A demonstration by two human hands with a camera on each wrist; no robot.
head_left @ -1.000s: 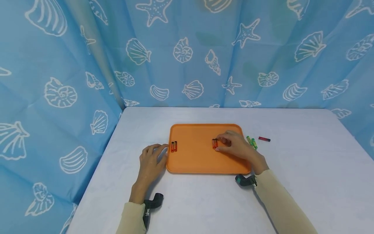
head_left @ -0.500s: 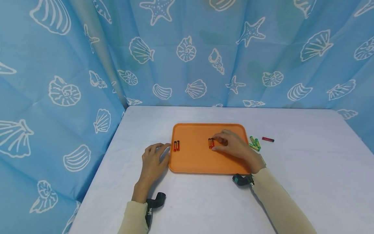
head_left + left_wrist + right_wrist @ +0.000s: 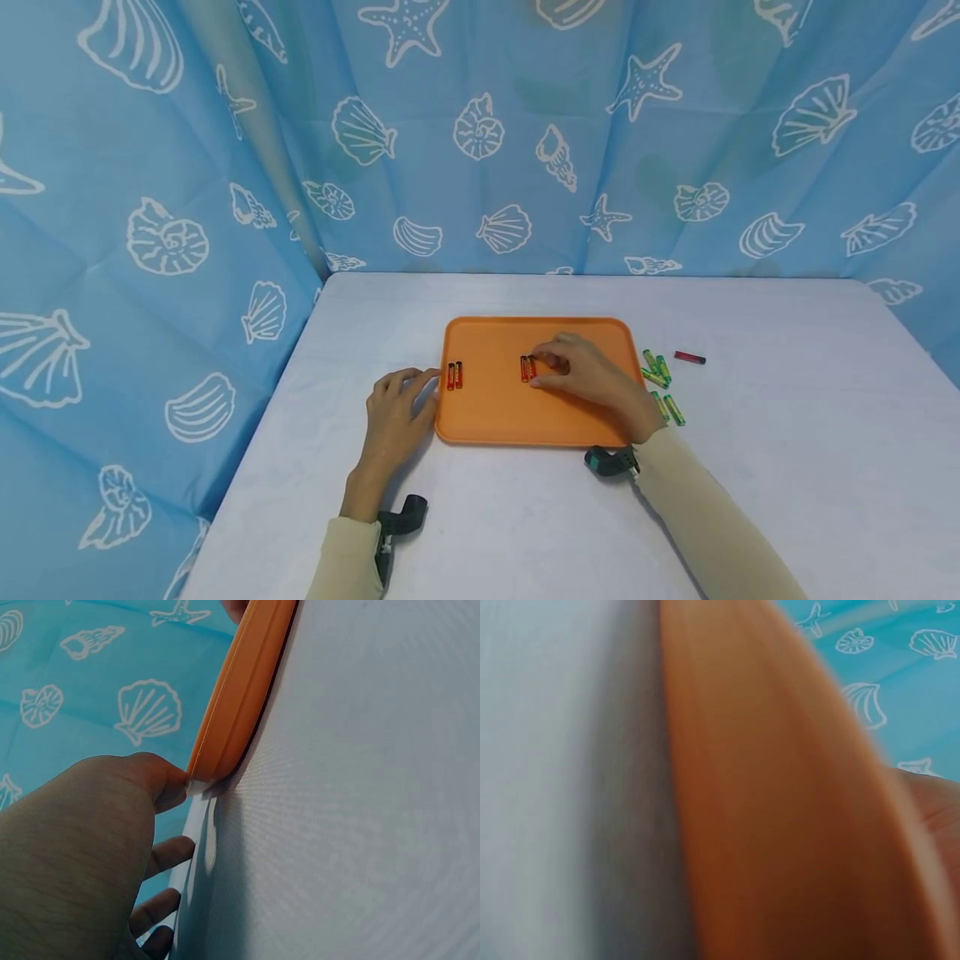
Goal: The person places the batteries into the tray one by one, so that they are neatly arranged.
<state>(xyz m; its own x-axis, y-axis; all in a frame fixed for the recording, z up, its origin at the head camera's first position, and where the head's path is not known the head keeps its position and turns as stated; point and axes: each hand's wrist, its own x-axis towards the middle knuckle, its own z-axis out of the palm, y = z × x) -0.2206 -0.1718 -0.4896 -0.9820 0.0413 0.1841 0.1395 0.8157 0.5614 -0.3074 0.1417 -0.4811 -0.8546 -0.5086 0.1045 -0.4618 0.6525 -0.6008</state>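
Note:
On the orange tray (image 3: 487,417), my right hand (image 3: 588,379) has its thumb and index finger at the two ends of a red battery (image 3: 532,368). Right beside that one, on its left, stands another red battery (image 3: 524,369), parallel to it. Two more red batteries (image 3: 455,376) lie side by side near the tray's left rim. My left hand (image 3: 397,417) is at that rim, fingertips touching it. In the left wrist view, the left hand (image 3: 90,825) meets the tray's edge (image 3: 232,712) with the other fingers spread below. The tray wall (image 3: 780,787) hides most of the right hand in the right wrist view.
Several green batteries (image 3: 674,410) lie on the white tablecloth (image 3: 510,517) just right of the tray. A lone dark red battery (image 3: 690,357) rests farther right. A blue curtain (image 3: 540,167) with shell prints hangs behind the table.
My right hand has slid left across the tray, and the pair of red batteries at its fingers has moved left with it. More green batteries show beside the tray. The left hand stays at the rim.

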